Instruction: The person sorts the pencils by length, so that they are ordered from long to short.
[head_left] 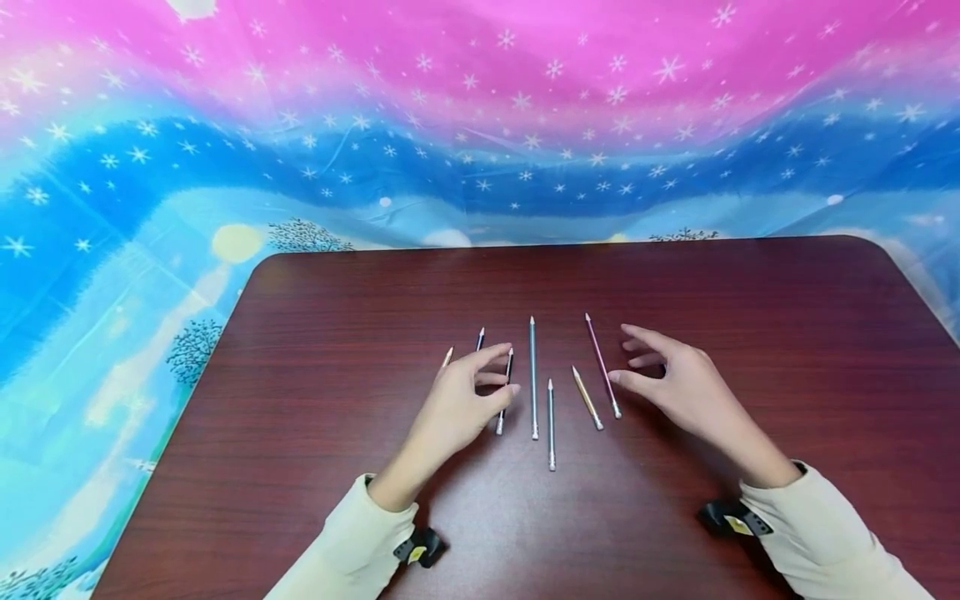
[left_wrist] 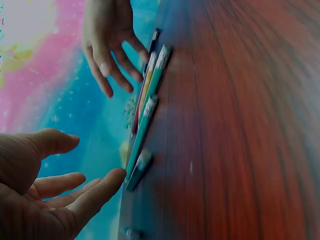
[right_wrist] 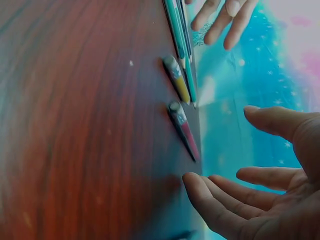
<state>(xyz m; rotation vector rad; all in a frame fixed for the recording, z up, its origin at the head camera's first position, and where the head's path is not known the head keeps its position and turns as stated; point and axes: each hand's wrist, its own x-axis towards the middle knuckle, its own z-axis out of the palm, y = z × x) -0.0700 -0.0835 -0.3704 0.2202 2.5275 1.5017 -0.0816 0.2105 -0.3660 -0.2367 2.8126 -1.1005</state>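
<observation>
Several pencils lie on the table. My left hand [head_left: 467, 404] hovers with loosely bent fingers, overlapping a black pencil [head_left: 501, 421]; a dark blue pencil [head_left: 481, 340] and a tan pencil [head_left: 447, 358] are partly hidden behind it. Nothing is between its fingers in the left wrist view. Between the hands lie a long blue-green pencil [head_left: 533, 379], a shorter blue-green pencil [head_left: 551, 425] and a short yellow pencil [head_left: 587, 400]. Just right of a long pink pencil [head_left: 602, 367] is my right hand [head_left: 682, 383], thumb and fingers spread, holding nothing. The pink pencil's tip points away from me.
The dark red-brown wooden table [head_left: 300, 433] has rounded far corners. Behind it hangs a pink and blue cloth [head_left: 450, 125] with snowflakes. A dark object [right_wrist: 182, 235] shows partly at the bottom of the right wrist view, below the hand.
</observation>
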